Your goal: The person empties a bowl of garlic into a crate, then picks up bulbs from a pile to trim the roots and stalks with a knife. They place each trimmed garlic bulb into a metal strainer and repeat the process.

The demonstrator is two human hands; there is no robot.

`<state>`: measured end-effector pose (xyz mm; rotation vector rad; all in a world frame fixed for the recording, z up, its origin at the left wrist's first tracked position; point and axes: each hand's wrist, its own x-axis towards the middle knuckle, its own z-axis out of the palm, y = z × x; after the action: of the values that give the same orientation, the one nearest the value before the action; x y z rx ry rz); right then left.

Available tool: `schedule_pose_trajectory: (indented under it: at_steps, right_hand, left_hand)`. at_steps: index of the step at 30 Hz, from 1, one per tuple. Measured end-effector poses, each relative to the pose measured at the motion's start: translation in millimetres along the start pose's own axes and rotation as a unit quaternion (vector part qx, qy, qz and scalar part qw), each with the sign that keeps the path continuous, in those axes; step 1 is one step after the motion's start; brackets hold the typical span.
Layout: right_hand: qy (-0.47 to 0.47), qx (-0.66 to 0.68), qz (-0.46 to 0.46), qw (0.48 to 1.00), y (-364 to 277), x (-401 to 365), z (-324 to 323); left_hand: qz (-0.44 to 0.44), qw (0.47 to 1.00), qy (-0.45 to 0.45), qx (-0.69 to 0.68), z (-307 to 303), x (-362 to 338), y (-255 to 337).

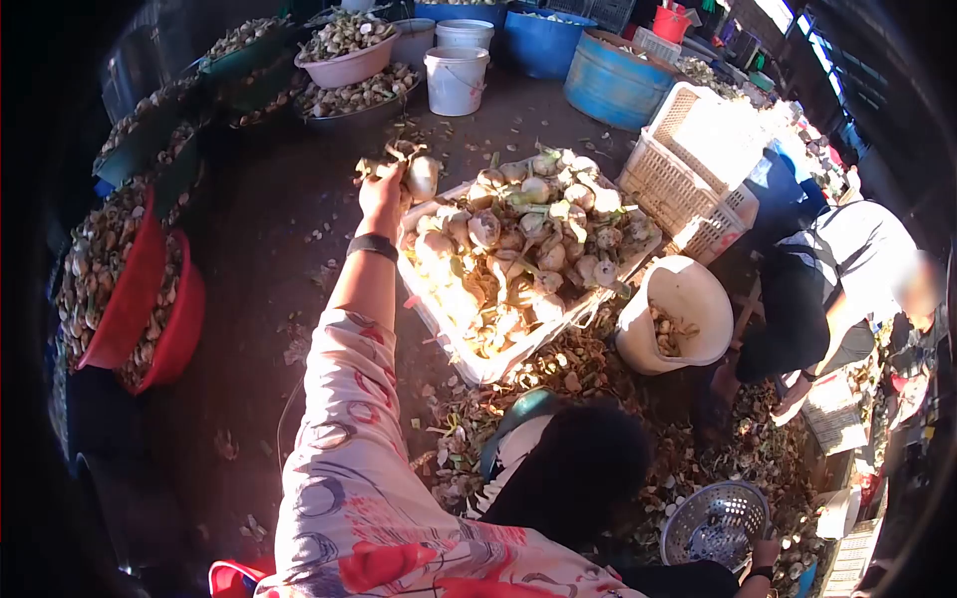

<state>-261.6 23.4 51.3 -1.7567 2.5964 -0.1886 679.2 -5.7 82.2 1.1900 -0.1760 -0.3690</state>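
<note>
My left hand (384, 194) is stretched forward with its fingers closed round a garlic bulb (423, 176) and some dry stalks, just past the near-left corner of a white crate (469, 367). Many garlic bulbs (538, 224) with cut stems are heaped in that crate. At the lower right, my right hand (766, 554) is at the rim of a grey metal colander (678, 538). Its fingers are small and partly hidden there, so their grip is unclear.
A white bucket (638, 344) with peelings stands right of the crate. Stacked plastic crates (688, 179) are behind it. A person (847, 259) bends at the right. Red tubs (189, 329) of garlic stand left; pails (457, 85) and a blue drum (613, 85) stand behind.
</note>
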Motion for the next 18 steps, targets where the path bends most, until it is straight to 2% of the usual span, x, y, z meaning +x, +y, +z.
schedule_pose_trajectory:
  at_steps: [1, 2, 3, 4, 6, 8, 9, 10, 12, 14, 15, 16, 18]
  right_hand:
    - [0.023, -0.014, 0.008, 1.000, 13.7, 4.8, 8.4]
    - [0.047, -0.032, 0.014, 0.998, 24.0, 12.0, 12.2]
    - [-0.012, 0.070, -0.011, 0.997, 24.4, 14.5, 7.2]
    - [-0.010, 0.068, -0.011, 0.998, 24.8, 15.3, 6.6]
    - [0.034, -0.038, 0.041, 0.998, 15.7, 10.3, 0.5]
    - [0.030, -0.011, 0.033, 0.999, 23.8, 13.8, 0.8]
    - [0.027, 0.019, 0.022, 0.999, 21.2, 11.7, 0.7]
    - [0.025, 0.019, 0.023, 0.999, 16.3, 11.1, 2.2]
    - [0.037, 0.019, 0.029, 0.999, 9.5, 10.7, -0.1]
    - [0.040, 0.017, 0.032, 0.999, 7.4, 10.3, -2.0]
    - [0.015, 0.001, 0.025, 1.000, 7.2, 14.8, -1.0]
    - [-0.009, -0.013, 0.019, 1.000, 7.4, 18.8, 1.5]
    - [0.001, -0.032, 0.012, 0.999, 2.8, 21.3, 4.7]
  left_hand:
    - [0.062, 0.993, 0.073, 0.071, -3.4, -5.5, -17.4]
    - [0.021, 0.993, 0.102, 0.061, 0.5, -21.9, -14.7]
    - [0.027, 0.991, 0.125, 0.046, -6.1, -2.9, -41.2]
    - [0.033, 0.988, 0.148, 0.034, -12.9, 16.6, -68.6]
    - [-0.001, 0.979, 0.145, 0.142, -15.2, -7.6, -65.2]
    - [-0.027, 0.986, 0.118, 0.114, -15.2, -11.3, -66.4]
    - [0.032, 0.949, 0.170, 0.263, -12.7, -11.7, -65.2]
    - [0.091, 0.884, 0.218, 0.402, -10.4, -11.2, -63.3]
    - [0.098, 0.867, 0.203, 0.445, -10.8, -11.5, -60.6]
    - [0.123, 0.886, 0.159, 0.419, -29.9, 5.0, -75.6]
    - [0.062, 0.897, 0.115, 0.422, -38.7, 9.4, -73.6]
    - [0.063, 0.896, 0.116, 0.424, -41.3, 12.0, -75.3]
    - [0.029, 0.834, 0.111, 0.540, -34.9, 10.4, -75.8]
